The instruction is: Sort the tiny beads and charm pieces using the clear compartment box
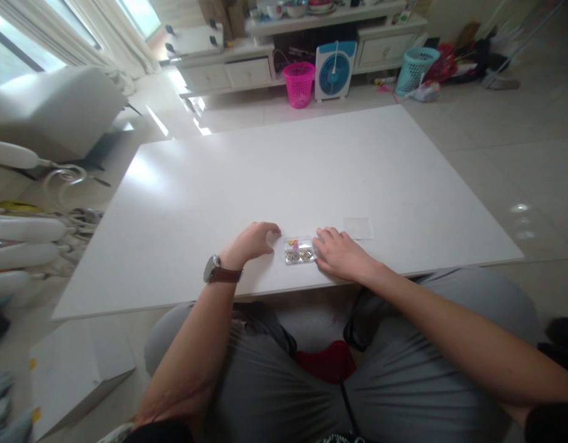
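Note:
A small clear compartment box (pixel 299 261) lies near the front edge of the white table, between my hands. Pink and yellow bits (pixel 293 243) sit in its far part, and round metallic pieces (pixel 304 254) fill the near compartments. My left hand (pixel 258 239), with a watch on the wrist, is just left of the box, thumb and fingers apart and holding nothing. At the box's right side rests my right hand (pixel 335 249), fingers out over the table and its fingertips at the box's edge. Beyond it lies a flat clear square piece (pixel 358 228).
The white table (pixel 274 166) stretches away in front of me. On the floor beyond stand a pink basket (pixel 299 86), a blue fan (pixel 334 71) and a light-blue basket (pixel 415 71). White chair parts (pixel 25 229) are at the left, near a white box (pixel 80 369).

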Action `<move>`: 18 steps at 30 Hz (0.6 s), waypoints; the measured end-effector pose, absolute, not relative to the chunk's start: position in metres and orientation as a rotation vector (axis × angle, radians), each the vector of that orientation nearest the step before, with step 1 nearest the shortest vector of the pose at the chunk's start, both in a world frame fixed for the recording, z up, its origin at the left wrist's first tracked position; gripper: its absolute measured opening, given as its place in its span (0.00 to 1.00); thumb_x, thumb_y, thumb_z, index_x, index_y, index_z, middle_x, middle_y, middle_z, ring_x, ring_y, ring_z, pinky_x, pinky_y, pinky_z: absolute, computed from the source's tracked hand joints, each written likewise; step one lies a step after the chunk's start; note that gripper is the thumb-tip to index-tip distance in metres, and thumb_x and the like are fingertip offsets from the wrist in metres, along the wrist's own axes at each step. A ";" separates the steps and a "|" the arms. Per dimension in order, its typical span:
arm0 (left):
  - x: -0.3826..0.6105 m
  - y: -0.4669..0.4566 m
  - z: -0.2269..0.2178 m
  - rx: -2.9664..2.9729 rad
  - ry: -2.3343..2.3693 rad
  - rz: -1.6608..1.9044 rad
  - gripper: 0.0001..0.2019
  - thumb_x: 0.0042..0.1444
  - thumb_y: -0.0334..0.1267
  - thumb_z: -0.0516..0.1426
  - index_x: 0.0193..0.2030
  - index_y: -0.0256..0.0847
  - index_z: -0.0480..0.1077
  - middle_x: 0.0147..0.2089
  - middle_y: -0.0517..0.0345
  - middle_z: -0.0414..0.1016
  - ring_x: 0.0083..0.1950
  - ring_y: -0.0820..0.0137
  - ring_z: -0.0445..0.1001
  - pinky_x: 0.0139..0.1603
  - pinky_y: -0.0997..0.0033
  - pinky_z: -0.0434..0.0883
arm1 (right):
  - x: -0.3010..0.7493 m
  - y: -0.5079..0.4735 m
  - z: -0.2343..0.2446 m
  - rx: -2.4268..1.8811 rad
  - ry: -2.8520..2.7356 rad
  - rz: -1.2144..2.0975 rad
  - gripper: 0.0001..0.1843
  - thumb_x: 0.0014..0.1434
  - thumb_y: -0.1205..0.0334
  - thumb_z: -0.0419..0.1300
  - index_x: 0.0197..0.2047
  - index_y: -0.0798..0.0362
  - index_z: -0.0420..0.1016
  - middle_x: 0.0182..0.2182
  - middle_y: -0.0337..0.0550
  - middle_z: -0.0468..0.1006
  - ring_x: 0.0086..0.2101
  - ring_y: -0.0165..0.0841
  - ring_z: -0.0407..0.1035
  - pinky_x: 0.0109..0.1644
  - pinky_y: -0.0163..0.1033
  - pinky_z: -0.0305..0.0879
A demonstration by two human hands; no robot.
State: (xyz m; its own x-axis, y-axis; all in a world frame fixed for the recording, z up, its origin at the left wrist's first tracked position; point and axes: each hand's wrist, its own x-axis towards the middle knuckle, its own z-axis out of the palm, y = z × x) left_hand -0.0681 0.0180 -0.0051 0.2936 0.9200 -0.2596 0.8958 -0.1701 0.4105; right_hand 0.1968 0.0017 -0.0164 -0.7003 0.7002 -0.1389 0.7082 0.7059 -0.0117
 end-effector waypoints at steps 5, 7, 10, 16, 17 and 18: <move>-0.067 0.018 -0.006 2.093 1.635 0.059 0.27 0.43 0.22 0.58 0.53 0.39 0.79 0.40 0.54 0.82 0.40 0.65 0.77 0.46 0.68 0.72 | 0.196 0.001 -0.017 1.155 2.784 -0.085 0.18 0.66 0.56 0.56 0.55 0.57 0.71 0.59 0.61 0.70 0.56 0.51 0.63 0.51 0.49 0.64; -0.066 0.017 -0.006 2.090 1.631 0.061 0.27 0.43 0.23 0.58 0.53 0.39 0.79 0.38 0.54 0.82 0.41 0.64 0.77 0.46 0.67 0.72 | 0.196 0.001 -0.016 1.153 2.783 -0.089 0.18 0.66 0.56 0.56 0.55 0.57 0.71 0.59 0.61 0.70 0.56 0.51 0.62 0.52 0.49 0.64; -0.065 0.016 -0.004 2.077 1.629 0.069 0.27 0.43 0.23 0.57 0.52 0.39 0.79 0.37 0.55 0.81 0.41 0.64 0.77 0.45 0.67 0.72 | 0.196 0.001 -0.015 1.152 2.778 -0.094 0.18 0.66 0.56 0.56 0.55 0.57 0.71 0.59 0.62 0.69 0.56 0.51 0.62 0.53 0.49 0.63; -0.065 0.016 -0.003 2.064 1.634 0.055 0.27 0.43 0.24 0.57 0.52 0.40 0.79 0.35 0.56 0.80 0.41 0.64 0.77 0.45 0.68 0.71 | 0.196 0.001 -0.014 1.156 2.769 -0.113 0.18 0.66 0.57 0.56 0.55 0.57 0.70 0.60 0.62 0.69 0.56 0.51 0.61 0.53 0.49 0.63; -0.065 0.016 -0.004 2.067 1.634 0.055 0.27 0.43 0.24 0.57 0.52 0.40 0.79 0.35 0.57 0.80 0.41 0.64 0.77 0.45 0.68 0.71 | 0.196 0.001 -0.014 1.156 2.770 -0.116 0.18 0.66 0.57 0.56 0.55 0.57 0.70 0.60 0.62 0.69 0.56 0.51 0.61 0.53 0.49 0.63; -0.065 0.016 -0.004 2.072 1.634 0.056 0.27 0.43 0.24 0.57 0.52 0.41 0.79 0.34 0.57 0.80 0.41 0.64 0.77 0.45 0.68 0.71 | 0.196 0.001 -0.014 1.156 2.770 -0.120 0.18 0.66 0.56 0.56 0.55 0.57 0.70 0.60 0.62 0.69 0.56 0.51 0.61 0.53 0.49 0.63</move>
State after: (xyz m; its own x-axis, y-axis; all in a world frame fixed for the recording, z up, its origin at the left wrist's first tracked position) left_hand -0.0654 0.0165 -0.0039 0.2800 0.9223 -0.2666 0.9017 -0.1573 0.4027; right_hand 0.1959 0.0011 -0.0138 -0.6956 0.7011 -0.1569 0.7120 0.7019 -0.0203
